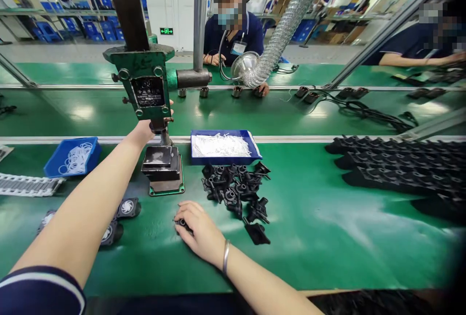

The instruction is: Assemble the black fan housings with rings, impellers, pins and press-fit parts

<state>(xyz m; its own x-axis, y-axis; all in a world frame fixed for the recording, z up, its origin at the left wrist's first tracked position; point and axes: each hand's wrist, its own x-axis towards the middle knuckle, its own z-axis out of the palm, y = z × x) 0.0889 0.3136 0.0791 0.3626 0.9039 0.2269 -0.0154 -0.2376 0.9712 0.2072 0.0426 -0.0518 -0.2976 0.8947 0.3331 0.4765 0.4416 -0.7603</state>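
Observation:
My left hand [144, 129] reaches behind the green hand press [147, 82], its fingers curled round the press body near the ram; only a thumb tip shows on the far side. Below the ram sits the black die block [162, 162] on a green base. My right hand [198, 227] rests on the green mat, fingers closed over a small black plastic part [181, 224]. Just right of it lies a heap of black plastic parts [236, 191].
A blue tray of white pins [222, 146] stands behind the heap. A blue bin of white rings [73, 156] and round black discs [127, 207] lie left. Rows of black parts [396, 164] fill the right. Two people work across the conveyor.

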